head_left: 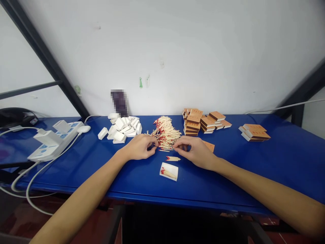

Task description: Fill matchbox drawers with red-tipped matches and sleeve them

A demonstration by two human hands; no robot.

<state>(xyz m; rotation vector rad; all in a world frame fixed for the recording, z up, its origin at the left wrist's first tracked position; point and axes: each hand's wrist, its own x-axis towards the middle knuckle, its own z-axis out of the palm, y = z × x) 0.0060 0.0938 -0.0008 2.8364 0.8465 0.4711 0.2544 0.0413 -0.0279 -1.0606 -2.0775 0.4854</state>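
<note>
A heap of red-headed wooden matches (166, 130) lies between my hands on the blue table. My left hand (139, 146) is closed, its thumb and fingertips together beside the match heads at the heap's near left edge; what they grip is too small to make out. My right hand (196, 151) pinches at the plain ends of matches on the near right edge. Closer to me lies a small separate row of matches (173, 158). Below that row, an open white matchbox tray (173, 166) holds several matches. An orange matchbox sleeve (208, 146) lies partly hidden behind my right hand.
White matchbox trays (122, 128) are piled left of the heap. Orange matchboxes (194, 118) are stacked to the right, with a smaller stack (254, 131) farther right. A power strip (54, 142) with white cables sits at the left. A wall stands behind the table.
</note>
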